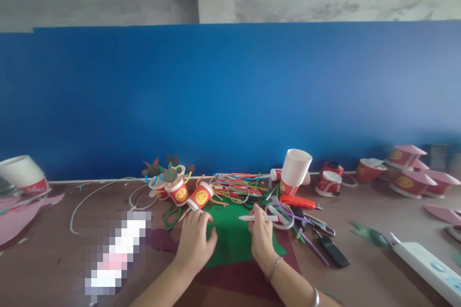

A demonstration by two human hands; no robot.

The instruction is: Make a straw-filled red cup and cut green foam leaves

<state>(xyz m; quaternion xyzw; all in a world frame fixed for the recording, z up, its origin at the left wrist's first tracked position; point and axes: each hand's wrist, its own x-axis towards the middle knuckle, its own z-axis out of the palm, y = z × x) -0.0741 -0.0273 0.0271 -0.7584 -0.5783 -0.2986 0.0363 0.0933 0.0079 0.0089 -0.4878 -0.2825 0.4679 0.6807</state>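
1. Nearest, the dark red sheet (230, 280) pokes out under the green sheet (228, 249); loose layers could slide if pushed.
2. The left hand (194, 240) is spread at the green sheet's left edge; a light hold might let it skid.
3. The right hand (261, 240) pinches the pen (271, 218) over it; a dip could leave a stray mark.
4. Beyond, a knock could roll the tilted cup (200, 195).

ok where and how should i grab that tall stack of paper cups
Best to wrap the white upper part of the cup stack from the near side: it stands tall, its nested rims should give grip, and a lying red cup and orange tool crowd the base.
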